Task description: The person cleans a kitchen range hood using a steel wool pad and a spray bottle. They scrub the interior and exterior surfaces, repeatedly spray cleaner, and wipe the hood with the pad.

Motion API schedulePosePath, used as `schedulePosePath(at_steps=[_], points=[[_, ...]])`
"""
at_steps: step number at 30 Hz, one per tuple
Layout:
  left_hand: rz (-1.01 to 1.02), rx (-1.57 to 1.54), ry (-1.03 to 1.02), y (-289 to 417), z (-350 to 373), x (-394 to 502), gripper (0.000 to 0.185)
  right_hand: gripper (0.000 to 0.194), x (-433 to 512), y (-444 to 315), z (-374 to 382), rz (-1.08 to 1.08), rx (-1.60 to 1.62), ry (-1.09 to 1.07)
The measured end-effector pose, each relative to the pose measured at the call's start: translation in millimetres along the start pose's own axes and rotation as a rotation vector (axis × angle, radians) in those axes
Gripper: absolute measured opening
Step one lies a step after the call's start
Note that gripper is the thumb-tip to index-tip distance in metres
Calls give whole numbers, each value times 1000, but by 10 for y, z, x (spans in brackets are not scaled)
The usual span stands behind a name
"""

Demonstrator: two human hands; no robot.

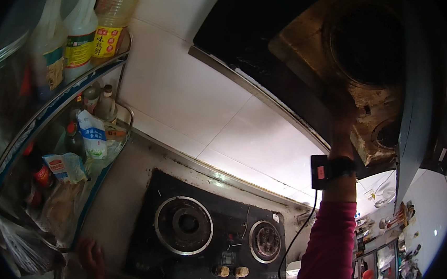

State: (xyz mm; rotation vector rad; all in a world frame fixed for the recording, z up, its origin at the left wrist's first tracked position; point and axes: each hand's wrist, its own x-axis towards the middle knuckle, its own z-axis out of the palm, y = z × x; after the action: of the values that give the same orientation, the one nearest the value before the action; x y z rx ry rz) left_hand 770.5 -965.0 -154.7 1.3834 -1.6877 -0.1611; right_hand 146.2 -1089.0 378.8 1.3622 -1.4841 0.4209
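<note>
My right hand (pixel 342 105) reaches up into the shadow under the dark range hood (pixel 255 35), against its brownish, grimy underside. The fingers are too dark to make out, so what they touch is hidden. A black device with a cable is strapped to that wrist, above a magenta sleeve. My left hand (pixel 91 256) is low at the left, blurred, its fingers apart, near the counter beside the shelf rack. It holds nothing that I can see. Below the hood lies a black two-burner gas hob (pixel 194 263) with two grimy knobs.
At the left stands a two-tier corner rack (pixel 55 102) with sauce bottles (pixel 79 49), a white and blue packet (pixel 92 135) and other packets. White wall tiles (pixel 179 96) rise behind the hob. A cluttered rack (pixel 375 255) with utensils stands at the right.
</note>
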Motion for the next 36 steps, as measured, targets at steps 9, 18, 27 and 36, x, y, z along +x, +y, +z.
schedulePosePath(at_steps=[9,18,27,36], points=[[-23,93,-30,142,-51,82,24,32,-227,369,-137,-72,-299,-133],[-47,-4,-56,35,-35,-15,22,28,263,-374,-58,2,6,-32],[-44,6,-39,45,-40,-7,21,22,-241,464,-109,23,-330,-174],[-45,-6,-13,61,-15,-22,21,28,160,124,342,-4,840,35]])
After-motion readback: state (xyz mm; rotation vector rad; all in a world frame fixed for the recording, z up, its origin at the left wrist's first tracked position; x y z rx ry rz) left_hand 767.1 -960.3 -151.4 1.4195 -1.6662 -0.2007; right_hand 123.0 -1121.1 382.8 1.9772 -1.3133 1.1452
